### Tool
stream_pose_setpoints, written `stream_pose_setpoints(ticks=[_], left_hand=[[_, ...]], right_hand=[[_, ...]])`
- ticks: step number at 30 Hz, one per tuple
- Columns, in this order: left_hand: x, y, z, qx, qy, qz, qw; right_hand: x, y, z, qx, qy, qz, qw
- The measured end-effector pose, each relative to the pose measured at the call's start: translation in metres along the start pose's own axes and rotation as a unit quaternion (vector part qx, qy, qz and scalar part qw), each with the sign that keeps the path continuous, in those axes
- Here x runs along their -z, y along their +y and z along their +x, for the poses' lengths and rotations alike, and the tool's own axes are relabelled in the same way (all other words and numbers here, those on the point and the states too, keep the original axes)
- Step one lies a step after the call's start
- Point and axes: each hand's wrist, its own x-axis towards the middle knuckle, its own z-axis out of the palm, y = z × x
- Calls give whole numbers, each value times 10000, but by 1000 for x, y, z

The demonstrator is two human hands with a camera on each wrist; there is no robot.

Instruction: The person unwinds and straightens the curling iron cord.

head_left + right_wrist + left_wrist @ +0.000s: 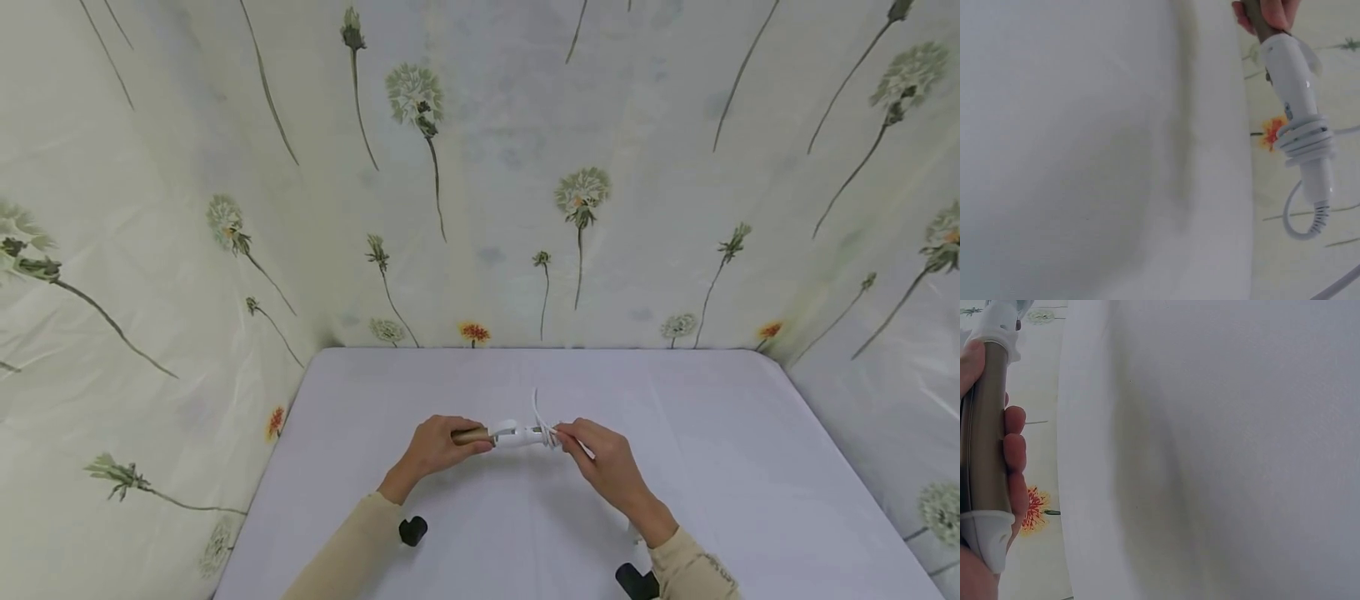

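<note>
A curling iron [513, 437] with a white handle and a bronze barrel [988, 431] is held lengthwise between the hands, above the table. My left hand [441, 443] grips the barrel, thumb on one side and fingers curled round the other. Several turns of white power cord [1305, 142] wrap the handle, and a loose length sticks up from it in the head view. At the handle's end, my right hand [606, 463] pinches the cord between thumb and fingers. The right wrist view does not show the right hand; the left hand's fingers appear at its top.
A white-covered table [375, 383] lies under both hands. Floral-printed sheeting [495, 167] rises behind it and at both sides. A black piece [412, 531] sits by the left wrist, another black piece [636, 581] by the right.
</note>
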Motion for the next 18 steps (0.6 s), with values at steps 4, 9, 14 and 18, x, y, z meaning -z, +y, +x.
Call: stream_pose_setpoints(ticks=[4, 9, 14, 18], left_hand=[[2, -1, 0, -34, -56, -23, 10000], [2, -1, -1, -91, -56, -2, 9999], [2, 0, -1, -112, -74, -58, 9999], [1, 0, -1, -136, -65, -135, 9998]], right_hand=[[2, 2, 5, 32, 30, -45, 10000], [4, 6, 9, 19, 42, -62, 10000], [3, 12, 10, -28, -2, -81, 10000], [4, 17, 12, -201, -133, -54, 9997]])
